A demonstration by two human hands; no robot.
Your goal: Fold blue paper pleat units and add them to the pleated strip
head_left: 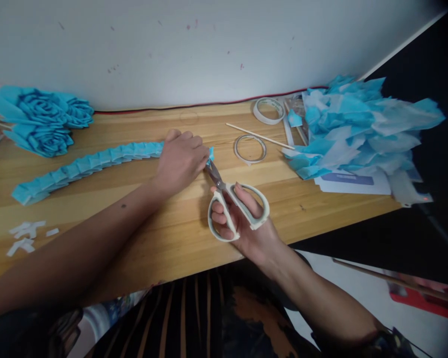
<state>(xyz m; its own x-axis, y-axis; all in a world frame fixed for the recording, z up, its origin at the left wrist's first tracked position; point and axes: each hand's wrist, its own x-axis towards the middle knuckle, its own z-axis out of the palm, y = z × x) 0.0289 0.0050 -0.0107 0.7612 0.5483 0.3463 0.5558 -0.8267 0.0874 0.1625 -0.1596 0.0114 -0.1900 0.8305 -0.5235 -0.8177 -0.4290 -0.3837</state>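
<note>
A long strip of pleated blue paper (93,161) stretches across the table's left half. My left hand (181,161) is closed over its right end, and a small blue tip pokes out past the fingers. In my right hand (242,219) are scissors (259,219) with off-white handles; the thumb is through one loop and the fingers through the other. The blades point up and left, their tips at the blue end beside my left fingers. Whether the blades meet the paper I cannot tell.
Blue paper roses (43,112) lie at the back left, with white scraps (26,233) nearer. Right of my hands are a thin stick (259,135), a narrow tape roll (250,149), a wider tape roll (269,111) and a heap of blue paper pieces (362,129). A wall stands behind.
</note>
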